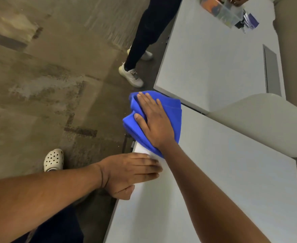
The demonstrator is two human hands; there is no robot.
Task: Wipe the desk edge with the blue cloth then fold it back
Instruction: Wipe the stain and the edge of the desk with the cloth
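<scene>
**Cloth hangs past the corner, ready to slip**

Nearest the camera, the left hand (130, 172) lies flat on the near edge of the table (231, 181), its fingers (151, 167) stretched out straight across the top and the thumb tucked down over the side. It grips nothing; it looks like a brace.

Just beyond it, the right hand (154, 120) presses palm-down on the blue cloth (172, 109). Its fingers (144, 100) are spread and open, pinning the cloth rather than pinching it. The cloth is bunched at the far corner of the table edge, touching the top under the palm, with loose folds hanging out past the edge over the floor (47, 85).

Judged from this, the wipe is under way and the folding is not yet done. The main risk is the overhang: with only a flat palm holding it, a push further toward the corner could carry the cloth off the edge and drop it on the floor. A narrow gap separates this table from the second table (214, 58) beyond, and a loose fold could snag there. The bunching also means part of the edge may be skipped. Another person's shoe (132, 76) stands near that corner, so a wide sweep could brush against it.
</scene>
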